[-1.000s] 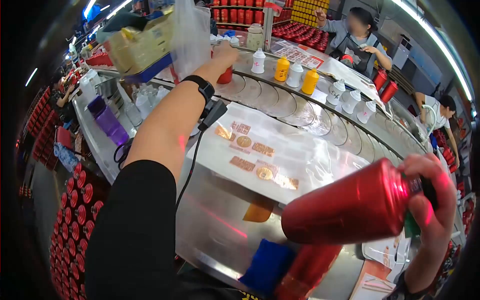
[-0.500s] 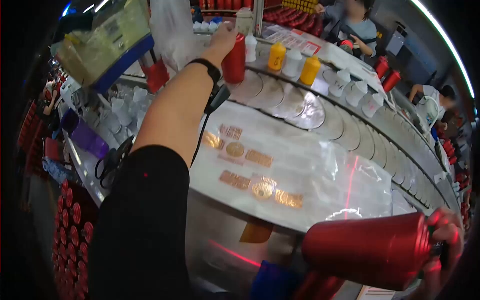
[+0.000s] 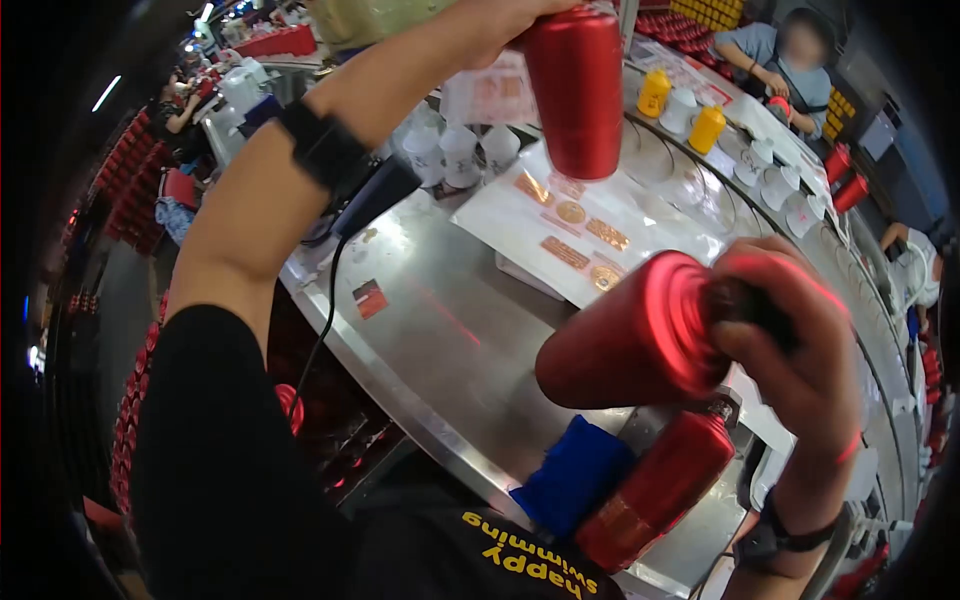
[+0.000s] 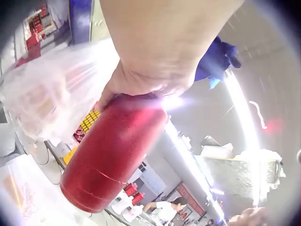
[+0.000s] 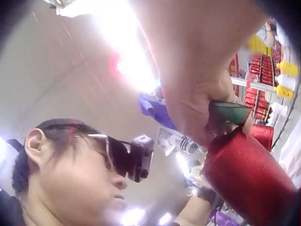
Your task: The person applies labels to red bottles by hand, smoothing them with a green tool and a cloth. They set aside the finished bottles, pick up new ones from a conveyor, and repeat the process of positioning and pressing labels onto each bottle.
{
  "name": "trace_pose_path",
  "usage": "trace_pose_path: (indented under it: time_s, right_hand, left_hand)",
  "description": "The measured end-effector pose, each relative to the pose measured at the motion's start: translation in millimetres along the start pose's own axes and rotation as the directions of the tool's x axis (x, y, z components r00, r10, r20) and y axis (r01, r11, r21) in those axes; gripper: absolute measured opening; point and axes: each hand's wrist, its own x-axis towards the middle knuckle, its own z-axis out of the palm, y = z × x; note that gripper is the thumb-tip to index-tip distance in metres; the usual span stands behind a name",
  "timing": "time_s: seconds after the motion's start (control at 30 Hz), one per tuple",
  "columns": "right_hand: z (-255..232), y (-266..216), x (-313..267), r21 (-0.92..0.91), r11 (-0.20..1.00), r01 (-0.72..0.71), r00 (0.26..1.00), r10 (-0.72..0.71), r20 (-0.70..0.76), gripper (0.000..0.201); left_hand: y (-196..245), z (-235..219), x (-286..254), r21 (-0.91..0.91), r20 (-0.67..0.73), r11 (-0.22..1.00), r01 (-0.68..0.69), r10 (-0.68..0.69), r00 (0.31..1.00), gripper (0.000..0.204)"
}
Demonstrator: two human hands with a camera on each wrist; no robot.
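Left hand (image 3: 505, 24) grips red bottle (image 3: 575, 100) by top end, 1 o'clock in head view; right hand (image 3: 812, 350) holds second red bottle (image 3: 620, 335) by neck (image 3: 738, 300), 3 o'clock, above steel bench (image 3: 455, 285). Probably stiff, slick, breakable; neck looks surest.

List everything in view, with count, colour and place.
Worktable: one, silver, across the middle.
Decal sheet: one, white and gold, on the worktable.
Cloth: one, blue, near the worktable's edge.
Upper bottle: one, red, held up.
Tilted bottle: one, red, held over the worktable.
Lying bottle: one, red, beside the cloth.
Distant bottles: two yellow, four or more white, beyond the decal sheet.
Containers: at least three, white, left of the upper bottle.
Plastic bag: one, translucent, in the left wrist view.
Stacked goods: many, red, in the background.
Other people: at least two, grey-blue and white tops, beyond.
Left hand: one, bare, gripping the upper bottle.
Right hand: one, bare, gripping the tilted bottle.
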Motion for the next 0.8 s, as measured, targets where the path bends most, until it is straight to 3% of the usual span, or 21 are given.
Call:
trace_pose_path:
  time_s: [0.07,0.1,0.13,0.2,0.3,0.4,0.47,0.6,0.73,0.77,0.8]
  right_hand:
    - [20.9,1.4,15.1,0.030,0.998,0.048,0.996,-0.050,0.072,0.031]
    - [33.8,-4.1,22.4,0.037,0.998,0.046,0.997,-0.048,0.059,0.020]
    - [42.0,-2.7,27.8,-0.049,0.997,0.064,0.991,-0.058,0.116,0.028]
    - [61.4,3.4,38.4,-0.043,0.985,0.167,0.978,-0.160,0.130,0.025]
    - [85.9,10.0,49.5,-0.113,0.971,0.209,0.971,-0.193,0.140,0.022]
    - [98.6,5.4,54.1,-0.188,0.971,0.147,0.976,-0.111,0.188,0.018]
    - [104.9,3.8,56.7,-0.197,0.978,0.071,0.972,-0.023,0.233,0.021]
    - [110.7,4.9,61.1,-0.240,0.970,0.024,0.974,0.031,0.226,0.025]
    - [91.8,2.2,54.3,-0.250,0.968,-0.025,0.970,0.084,0.230,0.027]
    - [82.4,0.9,49.5,-0.228,0.973,0.018,0.986,0.020,0.164,0.030]
    - [69.6,1.0,41.5,-0.213,0.975,0.059,0.995,-0.040,0.097,0.034]
  left_hand:
    - [18.3,-20.4,-35.3,0.007,0.048,1.000,0.019,-0.020,0.999,0.031]
    - [27.5,-27.3,-59.2,0.103,0.019,0.993,0.062,-0.065,0.998,0.038]
    - [34.8,-35.2,-80.8,0.196,-0.013,0.975,0.108,-0.108,0.994,0.045]
    - [23.9,-55.1,-107.9,0.352,0.026,0.935,0.050,-0.063,0.998,0.035]
    - [5.4,-72.7,-144.6,0.430,-0.006,0.894,0.128,-0.139,0.990,0.034]
    - [-10.0,-75.9,-160.5,0.452,-0.092,0.877,0.162,-0.135,0.987,0.035]
    - [-48.9,-92.5,-164.3,0.452,-0.126,0.879,0.152,-0.106,0.986,0.039]
    - [-77.6,-100.3,-168.9,0.513,-0.111,0.843,0.163,-0.124,0.986,0.040]
    - [-53.3,-100.9,-156.5,0.652,-0.089,0.688,0.319,-0.348,0.933,0.039]
    - [-24.9,-86.1,-151.1,0.827,-0.085,0.485,0.286,-0.394,0.915,0.036]
    - [-13.5,-74.3,-145.0,0.885,-0.049,0.434,0.169,-0.273,0.961,0.037]
